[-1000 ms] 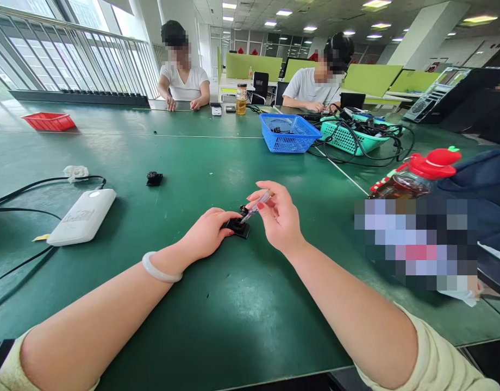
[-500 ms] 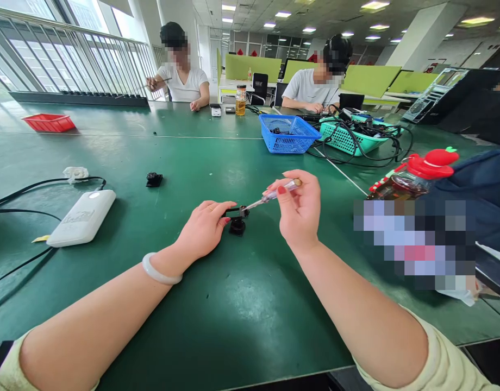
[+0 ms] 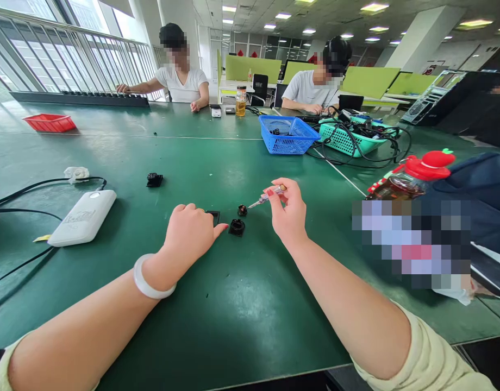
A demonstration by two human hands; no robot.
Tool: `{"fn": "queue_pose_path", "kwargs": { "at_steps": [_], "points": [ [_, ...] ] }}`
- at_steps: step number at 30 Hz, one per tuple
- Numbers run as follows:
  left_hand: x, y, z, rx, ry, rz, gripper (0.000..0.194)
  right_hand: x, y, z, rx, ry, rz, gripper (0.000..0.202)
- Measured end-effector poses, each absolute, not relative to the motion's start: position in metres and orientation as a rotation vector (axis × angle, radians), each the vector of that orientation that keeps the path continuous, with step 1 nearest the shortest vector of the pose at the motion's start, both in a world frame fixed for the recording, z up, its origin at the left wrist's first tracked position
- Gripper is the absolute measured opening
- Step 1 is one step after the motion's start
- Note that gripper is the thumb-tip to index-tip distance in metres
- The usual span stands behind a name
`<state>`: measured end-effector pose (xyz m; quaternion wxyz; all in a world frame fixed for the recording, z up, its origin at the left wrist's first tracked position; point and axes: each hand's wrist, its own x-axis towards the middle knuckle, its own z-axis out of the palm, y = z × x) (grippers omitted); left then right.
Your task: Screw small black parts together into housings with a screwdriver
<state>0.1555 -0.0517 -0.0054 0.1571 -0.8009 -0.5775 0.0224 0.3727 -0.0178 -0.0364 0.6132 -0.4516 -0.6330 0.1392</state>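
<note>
A small screwdriver (image 3: 268,196) with a clear handle is pinched in my right hand (image 3: 289,212). Its tip points left, close to a small dark round part (image 3: 242,210) on the green table; whether they touch I cannot tell. Just below that lies a black square piece with a round opening (image 3: 236,227). My left hand (image 3: 189,234) has its fingers curled over a flat black frame (image 3: 213,217), which juts out past the knuckles; the grip itself is hidden. The left thumb stretches toward the square piece.
Another small black part (image 3: 154,180) lies to the left, beyond a white power bank (image 3: 83,218) with cables. Blue (image 3: 288,142) and teal (image 3: 350,142) baskets stand farther back. A red-lidded bottle (image 3: 413,176) is at right. Two people sit across the table.
The round part now lies apart from the black frame. My left hand has shifted left with the frame and curled its fingers. My right hand has moved slightly left and down with the screwdriver.
</note>
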Motion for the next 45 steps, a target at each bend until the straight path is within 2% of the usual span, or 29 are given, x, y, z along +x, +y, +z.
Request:
{"fn": "queue_pose_path", "kwargs": {
  "at_steps": [4, 9, 13, 15, 23, 29, 38, 45],
  "points": [
    [0.161, -0.055, -0.001, -2.357, -1.638, -0.011, 0.061, 0.371, -0.021, -0.036, -1.012, -1.478, 0.340, 0.015],
    [0.165, -0.052, -0.014, -2.615, -1.513, -0.358, 0.046, 0.372, -0.024, -0.032, -0.928, -1.393, 0.272, 0.013],
    [0.173, -0.049, -0.034, -2.959, -1.343, -0.505, 0.063, 0.372, -0.023, -0.032, -0.935, -1.352, 0.262, 0.013],
    [0.177, -0.046, -0.039, -3.026, -1.344, -0.505, 0.064, 0.371, -0.023, -0.032, -0.943, -1.349, 0.261, 0.013],
    [0.177, -0.036, -0.037, -3.020, -1.412, -0.576, 0.031, 0.371, -0.026, -0.031, -0.939, -1.342, 0.268, 0.013],
    [0.140, -0.018, -0.037, -2.862, -1.585, -0.572, 0.031, 0.373, -0.026, -0.029, -0.960, -1.340, 0.296, 0.015],
    [0.019, 0.028, -0.033, -2.098, -2.185, -0.510, 0.033, 0.373, -0.024, -0.032, -1.009, -1.348, 0.316, 0.016],
    [-0.004, 0.023, -0.026, -1.915, -2.258, -0.551, 0.038, 0.373, -0.025, -0.032, -1.019, -1.376, 0.343, 0.017]
  ]
}}
